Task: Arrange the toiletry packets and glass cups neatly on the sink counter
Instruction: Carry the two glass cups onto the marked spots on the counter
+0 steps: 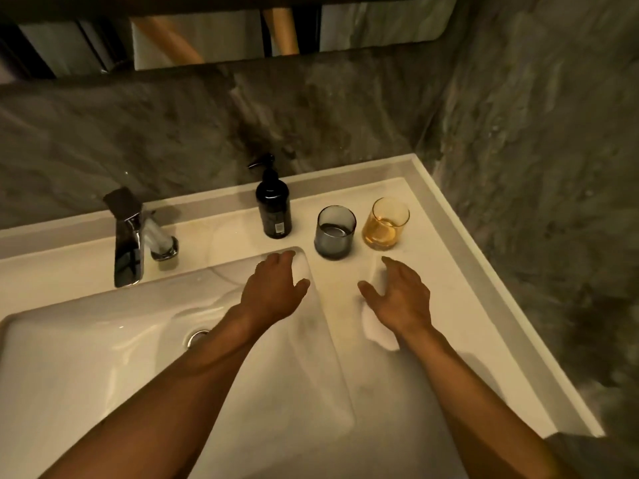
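At centre frame, the left hand (276,292) hovers over the basin's corner, fingers loosely spread and empty; the right hand (397,295) rests, fingers wide, over a blurred white packet (378,335) on the tabletop (449,271). Beyond them, just beside each other, stand a grey glass cup (334,232) and an amber glass cup (385,223), with a black pump bottle (273,205) to their left.

Both forearms extended, left hand (275,290) and right hand (401,295) palms-down, fingers (389,262) spread

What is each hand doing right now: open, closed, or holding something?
Left hand: open, empty, at the basin's edge.
Right hand: open, holding nothing, over a white packet on the counter.
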